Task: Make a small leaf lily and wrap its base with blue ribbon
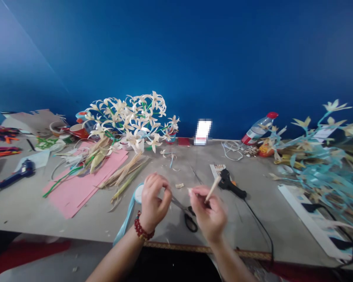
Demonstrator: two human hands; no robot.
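Observation:
My right hand (211, 213) is closed on a pale, narrow strip (213, 188) that sticks up past the fingers; a small white tip also shows at the fingertips. My left hand (155, 197) is held level with it, fingers curled in toward the thumb. Whatever it may pinch is too small or hidden to make out. Between and below the hands lie black-handled scissors (190, 219), partly covered. A roll of light blue ribbon (139, 194) rests beside my left hand, its tail hanging over the table edge. A small pale scrap (179, 185) lies just beyond the hands.
A black glue gun (233, 186) with a trailing cord lies at right, near a white power strip (306, 223). White flowers (135, 117) stand at the back left, behind pink paper (85, 186) and dried husks (125, 174). A blue glue gun (17, 174) and a tilted bottle (257, 131) are farther out.

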